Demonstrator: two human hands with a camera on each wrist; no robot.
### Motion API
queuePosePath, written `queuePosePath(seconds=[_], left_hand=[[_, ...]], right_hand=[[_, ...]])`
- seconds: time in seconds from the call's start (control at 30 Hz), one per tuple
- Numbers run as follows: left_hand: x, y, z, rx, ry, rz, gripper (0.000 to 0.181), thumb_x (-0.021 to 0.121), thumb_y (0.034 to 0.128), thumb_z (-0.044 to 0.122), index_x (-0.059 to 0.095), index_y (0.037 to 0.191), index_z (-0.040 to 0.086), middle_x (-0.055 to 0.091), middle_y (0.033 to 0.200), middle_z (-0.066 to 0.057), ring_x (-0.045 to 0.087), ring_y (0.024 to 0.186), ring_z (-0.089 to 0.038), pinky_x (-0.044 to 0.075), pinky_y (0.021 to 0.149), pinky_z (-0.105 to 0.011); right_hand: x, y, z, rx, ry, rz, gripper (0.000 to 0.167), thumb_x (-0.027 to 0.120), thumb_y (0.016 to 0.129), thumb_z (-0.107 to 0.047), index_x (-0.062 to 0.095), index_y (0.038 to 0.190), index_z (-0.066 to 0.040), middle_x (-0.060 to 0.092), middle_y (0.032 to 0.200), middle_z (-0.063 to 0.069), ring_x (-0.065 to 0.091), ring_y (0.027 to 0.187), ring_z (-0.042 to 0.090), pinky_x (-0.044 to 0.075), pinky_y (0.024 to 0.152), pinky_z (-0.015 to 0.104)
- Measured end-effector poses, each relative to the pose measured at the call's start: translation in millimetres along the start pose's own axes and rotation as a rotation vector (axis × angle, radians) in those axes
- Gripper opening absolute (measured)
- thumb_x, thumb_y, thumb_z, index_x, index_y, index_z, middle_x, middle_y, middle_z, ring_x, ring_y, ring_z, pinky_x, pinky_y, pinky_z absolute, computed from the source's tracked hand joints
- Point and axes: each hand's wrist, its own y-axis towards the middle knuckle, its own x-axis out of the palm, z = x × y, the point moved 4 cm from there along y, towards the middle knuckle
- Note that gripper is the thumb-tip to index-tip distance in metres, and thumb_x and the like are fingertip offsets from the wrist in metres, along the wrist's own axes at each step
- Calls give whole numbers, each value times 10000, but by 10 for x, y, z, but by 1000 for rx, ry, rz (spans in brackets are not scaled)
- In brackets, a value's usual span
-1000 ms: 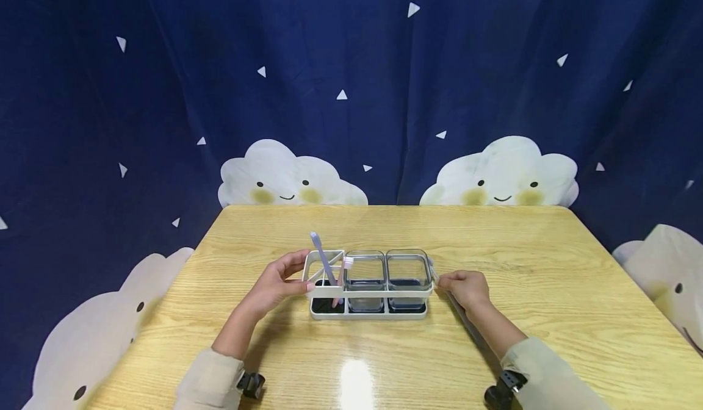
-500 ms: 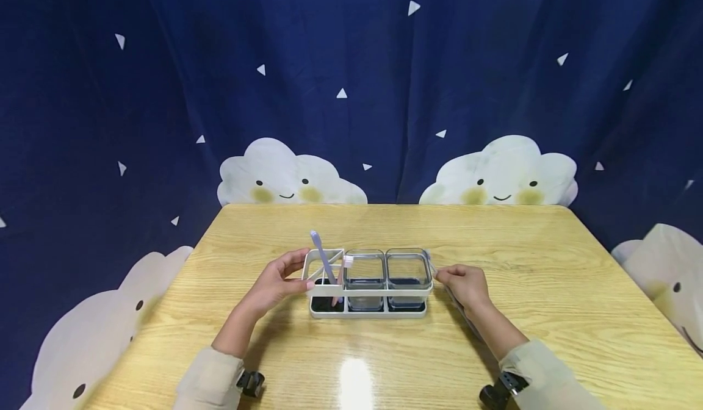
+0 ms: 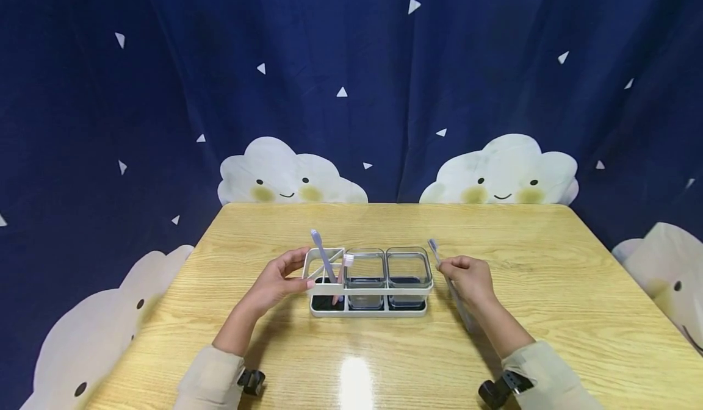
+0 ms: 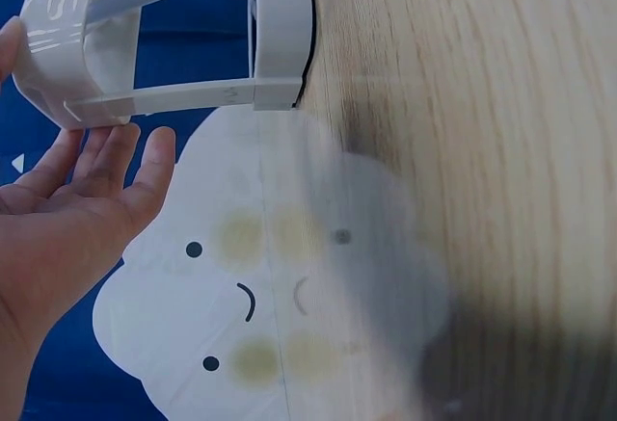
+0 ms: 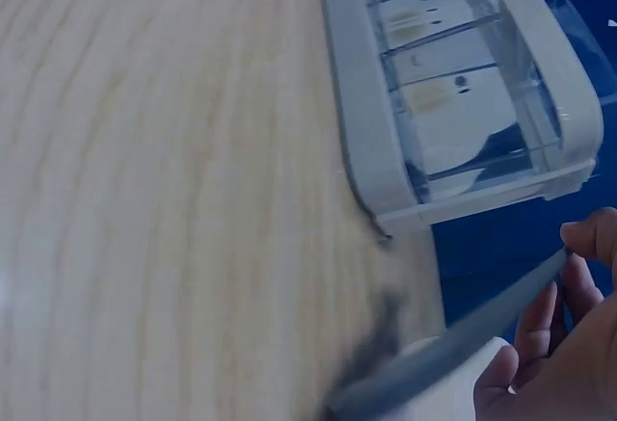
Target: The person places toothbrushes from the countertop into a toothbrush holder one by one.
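Observation:
A white toothbrush holder (image 3: 373, 291) stands upright on the table, with two clear square cups, the left cup (image 3: 365, 269) and the right cup (image 3: 407, 269), in its slots. In its left, divided section lean a purple toothbrush (image 3: 324, 254) and a pink toothbrush (image 3: 341, 274). My left hand (image 3: 280, 282) grips the holder's left end, thumb in front and fingers at the side. Just right of the holder, my right hand (image 3: 469, 279) pinches a greyish-blue toothbrush (image 3: 457, 300) between thumb and fingers. Its bristle head points up and away, and its handle slants down toward me.
The wooden table (image 3: 538, 263) spreads around the holder. Behind it hangs a dark blue curtain (image 3: 351, 44) with white clouds and triangles. Each wrist wears a small black camera, such as the left camera (image 3: 251, 383).
My right hand has risen slightly with the greyish-blue toothbrush, whose head now shows beyond the holder's right end. My left hand and the holder stay in place.

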Motion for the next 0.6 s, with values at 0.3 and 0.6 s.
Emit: queuePosePath(seconds=[0.3,0.6], left_hand=[[2,-4,11,15,0,-4,679,745,761,22,416,1353,-33,447,1294,-291,392,1217,-429,447,854,-299],[1,1,20,13,-8,-8,679,747,757,13,416,1348,-35,459,1291,-265,385,1216,-437,458,852,-299]], right_hand=[[-88,-15,-102,-17,41,40,247,708,810,-185,669,925,30,635,831,-7,508,888,198,388,773,314],[-155,-62,-181,-92,104,65,134,706,817,-166,669,828,-38,600,753,-45,503,781,132,405,678,244]])
